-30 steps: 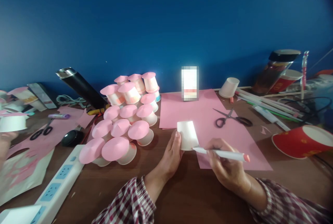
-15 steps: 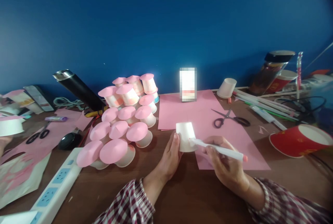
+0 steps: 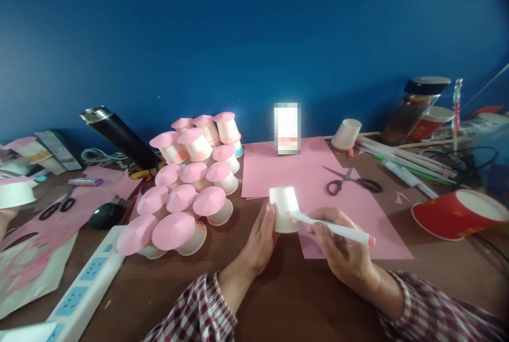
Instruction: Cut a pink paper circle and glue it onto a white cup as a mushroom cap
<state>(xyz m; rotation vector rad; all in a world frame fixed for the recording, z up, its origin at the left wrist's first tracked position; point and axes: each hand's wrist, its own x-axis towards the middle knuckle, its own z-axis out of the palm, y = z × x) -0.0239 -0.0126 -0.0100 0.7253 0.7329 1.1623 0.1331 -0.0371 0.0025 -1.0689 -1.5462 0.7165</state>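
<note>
White paper cup (image 3: 283, 209), upturned, sits gripped at the left hand's (image 3: 260, 238) fingertips, just left of the right hand (image 3: 341, 249), which clasps a white marker (image 3: 332, 228) whose long axis slants leftward, tip touching the cup's near side.

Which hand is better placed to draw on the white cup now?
Right. The right hand already holds the marker, its tip against the white cup. The left hand only steadies the cup's side.
</note>
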